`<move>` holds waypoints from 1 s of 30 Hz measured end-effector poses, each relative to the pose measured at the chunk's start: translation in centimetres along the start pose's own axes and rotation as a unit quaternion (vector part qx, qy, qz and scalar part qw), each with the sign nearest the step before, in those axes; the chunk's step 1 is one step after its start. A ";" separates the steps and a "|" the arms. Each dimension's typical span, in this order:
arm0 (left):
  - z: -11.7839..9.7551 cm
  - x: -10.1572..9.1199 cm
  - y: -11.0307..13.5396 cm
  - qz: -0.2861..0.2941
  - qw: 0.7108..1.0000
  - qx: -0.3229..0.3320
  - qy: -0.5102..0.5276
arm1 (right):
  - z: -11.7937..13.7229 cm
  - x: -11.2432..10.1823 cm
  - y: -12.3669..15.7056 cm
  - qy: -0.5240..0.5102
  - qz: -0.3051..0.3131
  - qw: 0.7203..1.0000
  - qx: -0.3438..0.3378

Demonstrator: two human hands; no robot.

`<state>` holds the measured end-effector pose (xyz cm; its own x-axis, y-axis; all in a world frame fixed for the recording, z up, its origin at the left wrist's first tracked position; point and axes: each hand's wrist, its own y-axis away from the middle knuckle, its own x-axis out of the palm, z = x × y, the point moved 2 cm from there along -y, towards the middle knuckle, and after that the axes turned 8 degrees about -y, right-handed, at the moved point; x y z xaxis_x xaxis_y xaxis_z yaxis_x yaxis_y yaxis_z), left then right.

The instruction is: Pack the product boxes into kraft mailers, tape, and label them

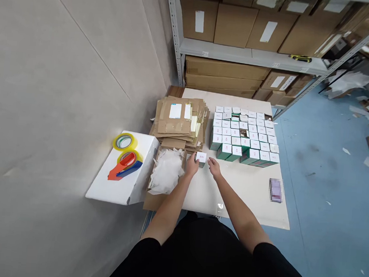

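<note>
My left hand (191, 164) is closed around a small white-topped green box (201, 158) just above the white table (247, 192). My right hand (214, 167) hovers next to the box on its right, fingers apart and holding nothing. Behind them stands a block of several identical small green-and-white boxes (245, 135). A stack of flattened brown cardboard mailers (179, 123) lies to the left of the block. A carton holding white wrapping sheets (166, 171) sits by my left hand.
A white foam box (114, 190) at the left carries a yellow tape roll (124, 142) and a red-and-blue tape dispenser (126, 165). A blurred purple item (275, 190) lies at the table's right. Metal shelving (245, 53) holds brown cartons behind. Blue floor with paper scraps lies to the right.
</note>
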<state>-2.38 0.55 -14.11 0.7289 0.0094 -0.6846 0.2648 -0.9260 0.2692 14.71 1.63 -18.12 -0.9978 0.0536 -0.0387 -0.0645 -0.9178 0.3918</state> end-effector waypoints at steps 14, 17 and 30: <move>-9.0 -9.5 -2.2 -0.057 0.971 0.175 0.150 | 14.9 -1.3 0.6 -0.102 0.012 0.981 -0.162; -9.7 -13.0 -3.9 -0.075 0.968 0.181 0.154 | 18.3 0.7 -0.5 -0.084 0.039 0.975 -0.200; -0.2 -19.6 -14.6 -0.104 0.990 -0.026 0.089 | 20.0 15.1 -8.3 0.215 0.172 0.937 -0.215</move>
<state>-20.35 13.99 -4.50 0.7535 0.2687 -0.6000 0.4495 -0.8766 0.1719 -0.07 17.89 -3.59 -0.8547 -0.3527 -0.3810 0.3631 -0.9306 0.0469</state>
